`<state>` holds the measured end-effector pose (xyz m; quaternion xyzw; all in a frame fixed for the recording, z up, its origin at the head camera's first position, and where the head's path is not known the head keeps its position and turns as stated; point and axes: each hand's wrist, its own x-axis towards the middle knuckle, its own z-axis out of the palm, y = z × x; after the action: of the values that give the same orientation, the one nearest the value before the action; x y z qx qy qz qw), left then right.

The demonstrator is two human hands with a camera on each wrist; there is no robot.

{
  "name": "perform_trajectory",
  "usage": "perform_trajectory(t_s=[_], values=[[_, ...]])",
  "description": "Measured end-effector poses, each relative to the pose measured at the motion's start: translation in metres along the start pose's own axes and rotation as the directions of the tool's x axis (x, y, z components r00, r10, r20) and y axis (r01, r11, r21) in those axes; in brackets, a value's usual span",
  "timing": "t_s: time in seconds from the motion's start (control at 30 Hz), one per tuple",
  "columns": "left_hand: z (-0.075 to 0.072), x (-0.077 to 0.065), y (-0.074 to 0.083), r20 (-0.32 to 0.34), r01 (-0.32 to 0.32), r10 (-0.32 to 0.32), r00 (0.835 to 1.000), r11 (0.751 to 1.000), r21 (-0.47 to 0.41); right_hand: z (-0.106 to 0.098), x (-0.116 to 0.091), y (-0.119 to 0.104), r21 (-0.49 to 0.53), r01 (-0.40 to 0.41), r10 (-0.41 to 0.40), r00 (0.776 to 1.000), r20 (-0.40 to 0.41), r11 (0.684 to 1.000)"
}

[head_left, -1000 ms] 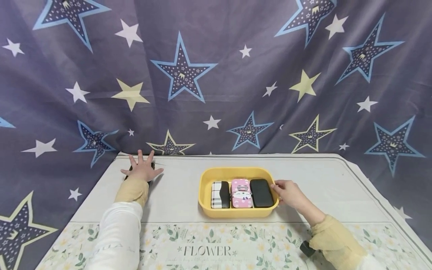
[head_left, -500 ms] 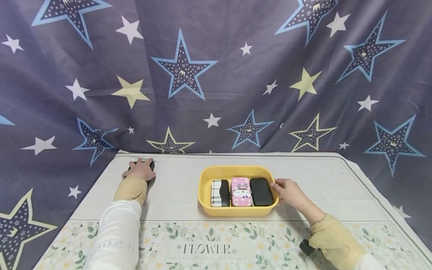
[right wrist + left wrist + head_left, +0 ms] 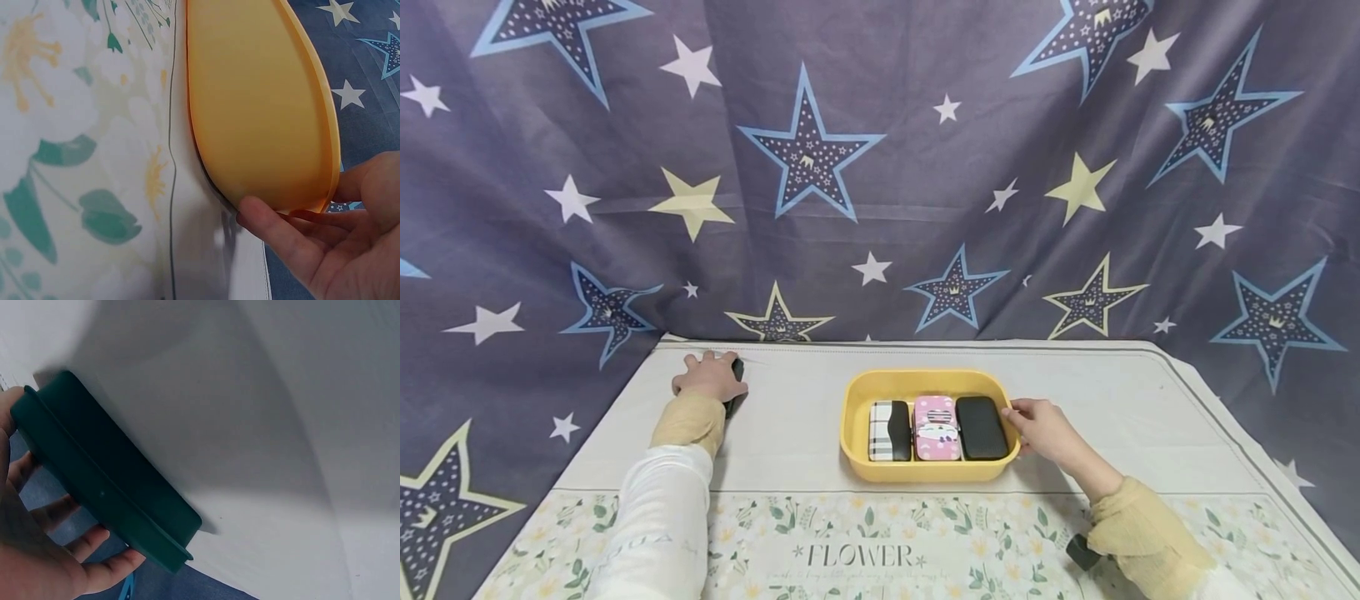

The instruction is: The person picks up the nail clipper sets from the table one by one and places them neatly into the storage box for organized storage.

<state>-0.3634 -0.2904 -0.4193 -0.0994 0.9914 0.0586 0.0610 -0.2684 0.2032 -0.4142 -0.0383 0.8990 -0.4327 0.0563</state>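
Observation:
My left hand (image 3: 709, 377) is at the far left of the table and grips a dark green lidded case (image 3: 103, 472). In the left wrist view its thumb is at one end and the fingertips lie along the near side; the head view mostly hides the case under the hand. At the right end of a yellow tray (image 3: 925, 472), my right hand (image 3: 1043, 429) pinches the wall. In the right wrist view thumb and fingers hold that rounded end. Inside the tray lie a plaid and black case (image 3: 890, 431), a pink cartoon case (image 3: 936, 428) and a black case (image 3: 982, 427).
A pale table mat (image 3: 790, 417) with a floral front band (image 3: 820, 521) covers the table. Behind it hangs a dark curtain (image 3: 910, 208) printed with stars. A small black object (image 3: 1081, 552) sits at the right wrist.
My left hand's spread fingers have come down and curled round the dark green case. The right hand and the yellow tray have stayed in place.

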Motion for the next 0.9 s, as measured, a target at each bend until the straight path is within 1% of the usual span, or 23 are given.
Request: perform_trajectory(t_s=[0.17,0.3,0.43,0.77,0.9], values=[[-0.003,-0.004,-0.004,-0.002,-0.010,0.009,1.000,0.999,-0.035,-0.001,0.001,0.001,0.018,0.001,-0.001,1.000,0.001,1.000],[-0.003,-0.003,-0.007,0.011,-0.005,0.006,1.000,0.998,-0.061,-0.001,0.001,0.002,0.006,-0.004,0.004,1.000,0.001,1.000],[-0.003,-0.002,-0.006,0.024,0.011,-0.009,1.000,0.998,-0.069,-0.002,0.002,0.002,0.009,-0.011,0.011,1.000,0.001,1.000],[-0.008,-0.002,0.001,0.049,0.093,-0.088,0.995,0.990,-0.103,-0.004,0.003,0.003,0.017,-0.009,0.009,1.000,0.009,1.000],[-0.013,-0.004,0.005,0.055,0.108,-0.103,0.993,0.989,-0.100,-0.005,0.003,0.003,0.012,-0.002,0.002,1.000,0.010,1.000]])
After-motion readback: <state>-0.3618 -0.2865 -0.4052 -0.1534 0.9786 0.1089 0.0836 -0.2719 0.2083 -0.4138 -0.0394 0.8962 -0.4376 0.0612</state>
